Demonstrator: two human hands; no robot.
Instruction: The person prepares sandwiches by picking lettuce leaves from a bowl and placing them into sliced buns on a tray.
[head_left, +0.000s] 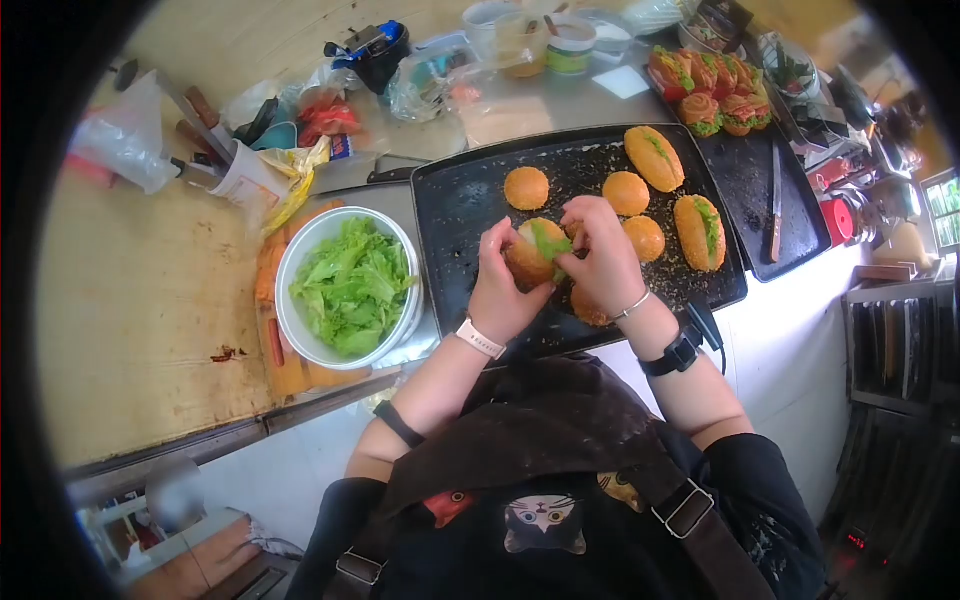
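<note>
Over the black baking tray [465, 190], my left hand [503, 285] is closed around a round seeded bun [526, 264]. My right hand [608, 258] pinches a piece of green lettuce [550, 243] at the slit of that bun. Round buns lie around the hands, one behind [526, 188] and others to the right [644, 239]; another bun [587, 306] is partly hidden beneath my right hand. Two long rolls, one at the back [653, 158] and one at the right [699, 233], have lettuce in them. Left of the tray stands a white bowl [284, 312] of lettuce leaves [350, 285].
A second dark tray [740, 165] at the right bears a knife [776, 205] and several filled buns [710, 90]. The bowl partly covers a wooden board [270, 270]. Another knife [395, 174] lies behind the tray. Tubs [570, 45] and plastic bags line the back.
</note>
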